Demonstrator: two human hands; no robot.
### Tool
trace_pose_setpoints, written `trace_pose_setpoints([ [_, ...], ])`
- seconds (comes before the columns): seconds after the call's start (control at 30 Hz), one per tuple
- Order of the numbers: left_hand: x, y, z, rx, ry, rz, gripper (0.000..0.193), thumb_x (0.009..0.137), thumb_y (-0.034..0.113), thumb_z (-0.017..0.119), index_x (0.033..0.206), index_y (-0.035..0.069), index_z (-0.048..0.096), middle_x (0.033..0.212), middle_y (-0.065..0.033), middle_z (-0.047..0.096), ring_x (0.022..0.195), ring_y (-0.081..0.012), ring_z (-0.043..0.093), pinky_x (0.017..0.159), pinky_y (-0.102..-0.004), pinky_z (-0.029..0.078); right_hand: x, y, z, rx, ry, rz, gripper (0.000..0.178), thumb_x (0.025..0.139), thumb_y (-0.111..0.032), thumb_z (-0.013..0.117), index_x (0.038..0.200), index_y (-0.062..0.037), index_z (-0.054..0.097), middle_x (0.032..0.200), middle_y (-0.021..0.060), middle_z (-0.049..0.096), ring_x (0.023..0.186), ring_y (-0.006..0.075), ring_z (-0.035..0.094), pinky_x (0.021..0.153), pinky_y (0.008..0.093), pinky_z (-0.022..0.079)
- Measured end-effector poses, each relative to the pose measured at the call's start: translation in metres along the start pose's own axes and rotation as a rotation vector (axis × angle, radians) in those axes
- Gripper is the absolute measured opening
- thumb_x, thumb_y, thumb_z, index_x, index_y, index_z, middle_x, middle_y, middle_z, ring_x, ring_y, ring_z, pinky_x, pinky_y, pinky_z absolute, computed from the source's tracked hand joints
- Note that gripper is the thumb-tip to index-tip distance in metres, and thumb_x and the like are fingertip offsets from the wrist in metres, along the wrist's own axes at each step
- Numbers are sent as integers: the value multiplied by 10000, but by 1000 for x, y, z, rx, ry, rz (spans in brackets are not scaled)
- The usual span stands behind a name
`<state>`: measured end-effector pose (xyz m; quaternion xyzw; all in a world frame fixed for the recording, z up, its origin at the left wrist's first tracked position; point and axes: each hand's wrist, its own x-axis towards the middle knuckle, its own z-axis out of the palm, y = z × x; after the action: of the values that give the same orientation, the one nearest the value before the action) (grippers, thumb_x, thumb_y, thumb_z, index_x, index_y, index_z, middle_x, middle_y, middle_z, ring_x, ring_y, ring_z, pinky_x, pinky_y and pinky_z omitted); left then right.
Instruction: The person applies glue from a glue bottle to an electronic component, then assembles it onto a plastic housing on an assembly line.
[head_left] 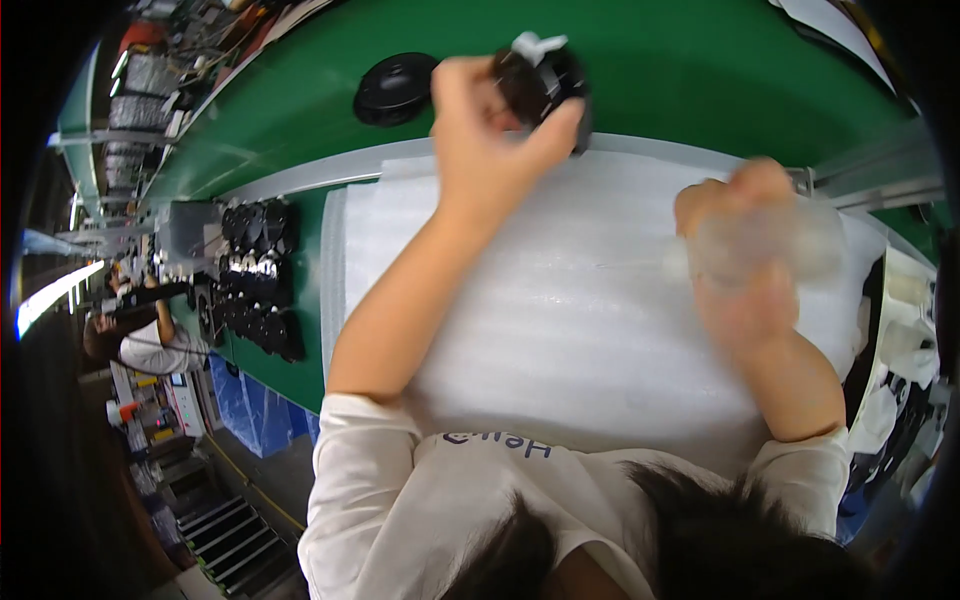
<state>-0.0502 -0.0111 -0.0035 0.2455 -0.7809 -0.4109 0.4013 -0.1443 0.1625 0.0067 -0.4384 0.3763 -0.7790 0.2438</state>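
My left hand is closed around a black round part above the far side of the work surface. A small white piece sticks up from the top of that part. Left of this hand, a flat black round disc lies on the green table. On the right, my right hand is wrapped around a translucent, pale bottle-like container, tilted sideways. Motion smears both hand and container, so details of the container are lost.
White foam sheeting covers the bench before me, with a metal rail behind it. Rows of black parts stand on the green table at left. A white tray is at right. Another person sits far left.
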Motion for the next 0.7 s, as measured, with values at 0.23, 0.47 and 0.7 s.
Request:
trace_pose_setpoints([
  [0.23,72,-4,57,662,-220,-116,698,523,536,673,927,5,467,792,-132,611,766,-241,601,615,-333,469,13,32,-18,569,358,730,406,814,-482,397,860,-85,467,468,-25,303,448,90,291,519,241,280],
  [0.47,23,41,15,739,-11,295,596,566,506,664,899,38,508,742,-96,540,703,-246,526,557,-358,438,16,25,-26,671,217,671,387,825,-433,427,901,-59,491,514,-13,351,474,87,313,531,233,280],
  [0.7,-75,27,-157,1021,158,76,654,638,320,684,1130,-22,424,1095,-198,483,1011,-329,462,854,-380,380,17,31,-27,601,333,695,334,812,-395,478,883,-69,476,532,-14,319,477,82,286,529,226,241],
])
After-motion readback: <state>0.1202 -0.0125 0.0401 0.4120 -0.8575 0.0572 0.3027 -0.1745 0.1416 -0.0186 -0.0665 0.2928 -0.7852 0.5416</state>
